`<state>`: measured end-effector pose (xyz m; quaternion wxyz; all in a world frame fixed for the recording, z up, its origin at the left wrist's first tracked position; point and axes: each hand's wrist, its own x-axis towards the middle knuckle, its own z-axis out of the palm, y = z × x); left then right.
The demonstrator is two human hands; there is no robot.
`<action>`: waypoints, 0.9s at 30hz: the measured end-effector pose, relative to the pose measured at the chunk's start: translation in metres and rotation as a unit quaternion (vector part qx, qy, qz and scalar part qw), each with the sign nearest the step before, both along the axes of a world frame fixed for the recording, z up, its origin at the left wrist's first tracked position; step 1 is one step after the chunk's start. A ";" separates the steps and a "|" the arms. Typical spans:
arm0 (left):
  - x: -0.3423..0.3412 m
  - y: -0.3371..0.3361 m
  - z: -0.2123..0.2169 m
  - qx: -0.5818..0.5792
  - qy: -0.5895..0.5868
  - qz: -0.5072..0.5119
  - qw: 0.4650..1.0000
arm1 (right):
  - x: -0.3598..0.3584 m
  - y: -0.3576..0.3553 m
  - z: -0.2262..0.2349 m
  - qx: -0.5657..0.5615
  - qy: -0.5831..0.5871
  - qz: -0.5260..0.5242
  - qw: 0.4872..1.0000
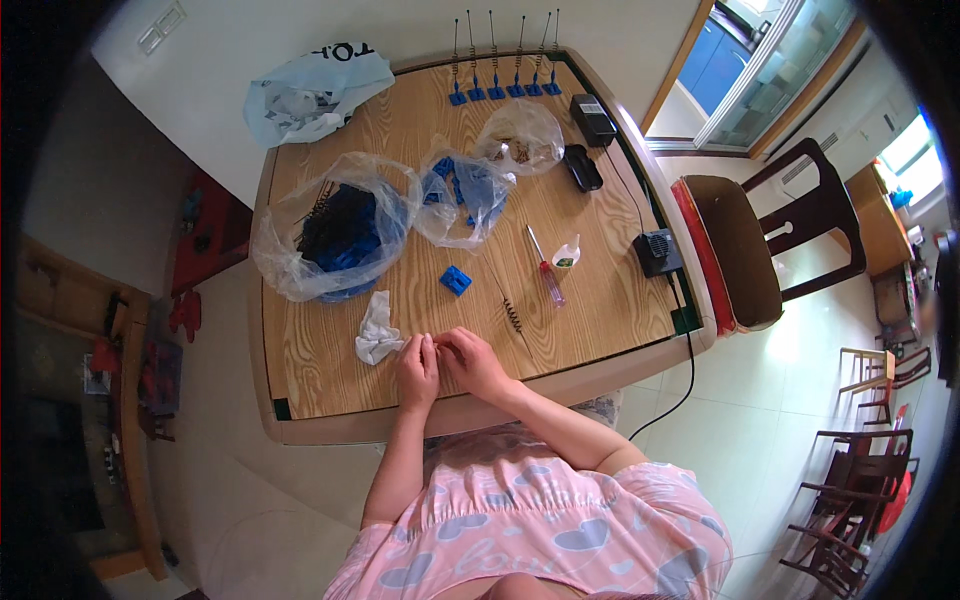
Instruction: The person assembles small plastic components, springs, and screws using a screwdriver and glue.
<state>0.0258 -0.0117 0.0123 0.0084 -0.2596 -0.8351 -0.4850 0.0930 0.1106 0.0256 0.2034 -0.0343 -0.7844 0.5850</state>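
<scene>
Close to the table's front edge, my left hand [417,370] and my right hand [472,362] meet, fingertips pinched together. What sits between them is too small and covered to make out. Just left of my fingers lies a crumpled white tissue [377,330]. A small blue plastic block [455,281] rests farther in. To the right is a black coil spring with long straight wire ends [512,316]. Beyond it lie a screwdriver with a red and clear handle [551,284] and a small white squeeze bottle [567,252].
On the wooden table [330,385] stand a clear bag of black springs and blue parts [340,235], a bag of blue pieces [460,195] and a bag of small brownish parts [520,140]. Several blue-based spring antennas [496,88] line the far edge. A corded black device [655,254] sits right.
</scene>
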 end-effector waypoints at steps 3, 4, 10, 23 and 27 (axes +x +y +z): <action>0.000 0.001 0.001 0.004 0.011 -0.007 1.000 | -0.001 0.001 -0.003 0.016 0.011 -0.002 1.000; 0.000 0.001 0.001 0.004 0.011 -0.007 1.000 | -0.001 0.001 -0.003 0.016 0.010 -0.002 1.000; 0.000 0.002 0.004 -0.009 0.063 -0.012 0.998 | 0.001 0.002 0.001 -0.013 -0.009 0.000 1.000; 0.004 0.002 0.006 0.040 -0.007 -0.013 0.999 | 0.000 0.001 -0.014 -0.084 -0.001 -0.030 0.996; 0.006 0.004 0.014 0.082 0.051 -0.013 0.995 | -0.001 0.001 -0.017 -0.091 0.015 -0.046 0.995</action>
